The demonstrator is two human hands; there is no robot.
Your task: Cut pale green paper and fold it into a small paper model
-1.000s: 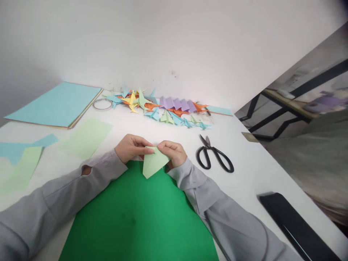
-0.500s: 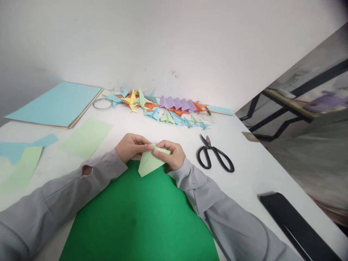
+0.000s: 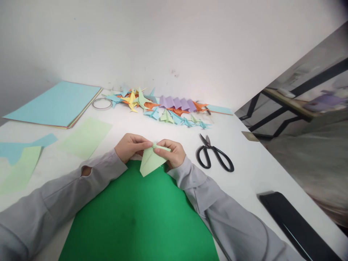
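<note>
A folded piece of pale green paper [image 3: 152, 161] is held up between my two hands, its lower corner pointing down toward me. My left hand [image 3: 132, 146] pinches its top edge between thumb and forefinger. On the other side, my right hand [image 3: 174, 154] grips the paper with the thumb in front and the fingers behind. Below both hands lies a large green sheet [image 3: 136, 214], on the white table. Part of the paper's right side is hidden by my right thumb.
Black-handled scissors [image 3: 213, 154] lie right of my hands. A long black object [image 3: 296, 224] is at the right edge. Folded paper shapes [image 3: 163, 108] line the wall, beside a tape roll [image 3: 102, 104] and stacked coloured sheets [image 3: 58, 103]. Green paper [image 3: 87, 137] and blue scraps [image 3: 20, 148] lie left.
The lower corner of the folded paper has shifted slightly to the right. My thumbs have moved a little along its top edge; both hands keep their hold.
</note>
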